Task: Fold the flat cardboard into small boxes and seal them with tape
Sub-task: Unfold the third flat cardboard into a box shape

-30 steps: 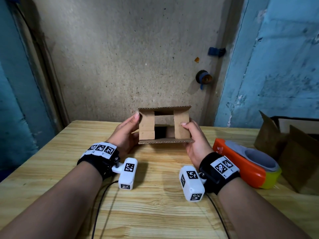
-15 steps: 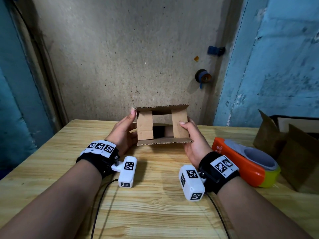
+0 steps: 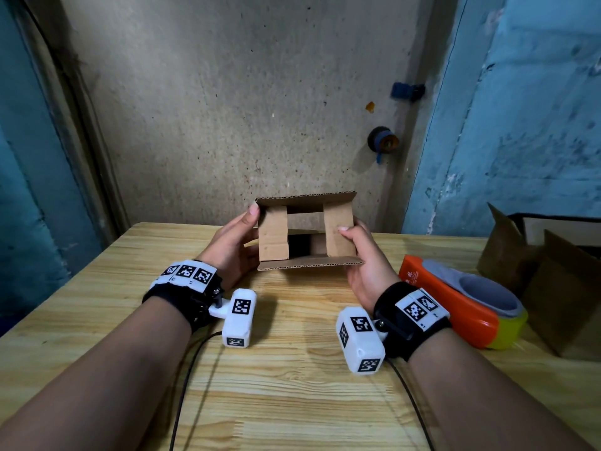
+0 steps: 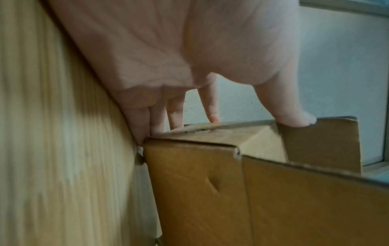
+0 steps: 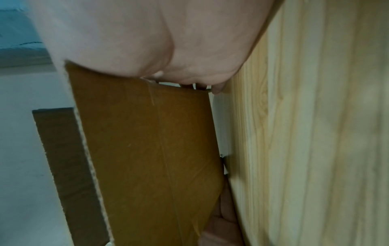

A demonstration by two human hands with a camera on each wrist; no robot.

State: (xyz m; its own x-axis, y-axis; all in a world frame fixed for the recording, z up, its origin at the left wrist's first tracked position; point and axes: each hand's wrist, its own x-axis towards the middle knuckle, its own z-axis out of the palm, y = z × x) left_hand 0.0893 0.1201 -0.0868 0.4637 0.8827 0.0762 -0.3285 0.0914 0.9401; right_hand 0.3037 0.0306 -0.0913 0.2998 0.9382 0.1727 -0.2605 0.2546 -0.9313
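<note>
Two hands were on the small cardboard box, which I had held up just above the wooden worktop near its far edge, open end facing me. My left hand gripped the left wall: the thumb was hooked over the upper corner and the fingers lay fairly straight behind the box, slightly spread. My right hand gripped the right side, thumb pressed on the folded-in right flap; I couldn't tell how its other fingers sat, since they were hidden behind the cardboard. Both short side flaps were folded inward, the left flap too, while the top and bottom flaps stuck out toward me, so the end wasn't closed yet. An orange tape dispenser lay on the worktop just right of my right wrist, and a bigger open cardboard box sat beyond it at the right edge.
</note>
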